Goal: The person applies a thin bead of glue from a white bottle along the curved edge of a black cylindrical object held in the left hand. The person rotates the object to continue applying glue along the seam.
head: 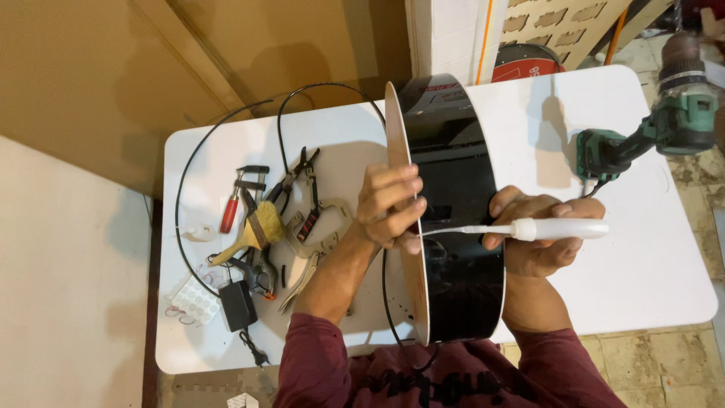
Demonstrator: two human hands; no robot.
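The person is standing the black drum [453,219] on its edge on the white desk [664,257], right in front of the chest, with its pale flat face [406,227] turned toward the left hand. That left hand [389,205] is gripping the rim of the face, fingers curling over the edge and closing on it. On the drum's other side, the right hand [538,236] is wrapping around a white tube [555,229]. The tube's long axis is running straight across the drum's curved wall, and its thin nozzle [453,230] is pointing toward the left hand's fingertips, the tip ending just beside them at the rim. So the seam lies between the two hands, nearer the left.

Beyond the left hand, tools are lying in a heap: a brush [253,236], pliers [298,177], a red-handled clamp [238,200] and a black adapter [238,304], ringed by a black cable [189,162]. Farther off past the right hand, a green drill [657,132] is resting at the desk's edge.
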